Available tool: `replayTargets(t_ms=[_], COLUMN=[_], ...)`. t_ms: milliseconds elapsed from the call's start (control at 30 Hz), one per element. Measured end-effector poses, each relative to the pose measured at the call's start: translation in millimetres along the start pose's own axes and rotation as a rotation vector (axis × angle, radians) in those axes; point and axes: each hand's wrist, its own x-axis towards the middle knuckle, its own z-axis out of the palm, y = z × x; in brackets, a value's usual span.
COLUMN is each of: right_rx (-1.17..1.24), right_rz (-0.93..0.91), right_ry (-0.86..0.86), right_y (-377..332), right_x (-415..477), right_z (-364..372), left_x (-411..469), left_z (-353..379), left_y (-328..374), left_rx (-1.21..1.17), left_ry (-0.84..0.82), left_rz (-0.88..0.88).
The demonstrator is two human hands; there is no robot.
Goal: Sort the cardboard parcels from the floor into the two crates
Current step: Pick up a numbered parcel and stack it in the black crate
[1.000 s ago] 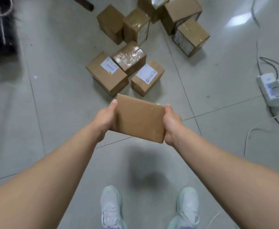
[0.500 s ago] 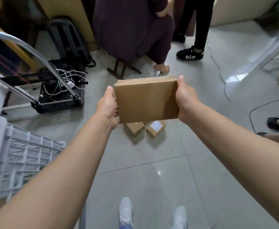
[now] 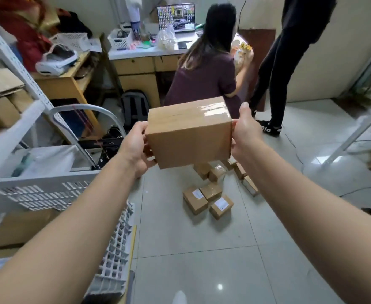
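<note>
I hold a taped brown cardboard parcel (image 3: 189, 137) up in front of me at chest height. My left hand (image 3: 135, 147) grips its left side and my right hand (image 3: 244, 130) grips its right side, thumb along the top edge. Below and beyond it several more parcels (image 3: 208, 199) lie on the tiled floor. A white plastic crate (image 3: 48, 194) with slotted walls stands at my left, some brown cardboard showing inside it. A second crate is not something I can make out.
A person in purple (image 3: 204, 71) sits at a desk straight ahead, and another in black (image 3: 289, 51) stands to the right. White metal shelving (image 3: 11, 60) and a trolley handle (image 3: 81, 121) crowd the left. A backpack (image 3: 135, 106) leans by the desk.
I have lifted the parcel from low over the floor up to chest height, and my view has swung up from the floor pile to the room and the crate at the left.
</note>
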Motion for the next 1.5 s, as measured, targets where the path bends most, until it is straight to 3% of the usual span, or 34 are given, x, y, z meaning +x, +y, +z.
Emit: replayTargets(t_ms=[167, 333, 600, 933, 1267, 1500], right_rx=[0.018, -0.136, -0.342, -0.392, -0.442, -0.602], right_rz=[0.013, -0.010, -0.058, -0.054, -0.138, -0.096], right_ry=[-0.114, -0.324, -0.551, -0.877, -1.263, -1.481], right_y=[0, 2, 23, 76, 153, 222], right_x=[-18, -56, -85, -153, -272, -354], right_z=[6, 18, 30, 71, 141, 181], left_x=[-33, -63, -107, -191, -302, -367], left_z=[-30, -40, -62, -108, -207, -276], left_y=[4, -3, -34, -62, -104, -141], left_rx=[-0.159, -0.184, -0.221, -0.423, -0.689, -0.821], left_ry=[0.011, 0.237, 0.416, 0.783, 1.154, 1.297], left_rz=[0.094, 0.146, 0.166, 0.288, 0.345, 0.329])
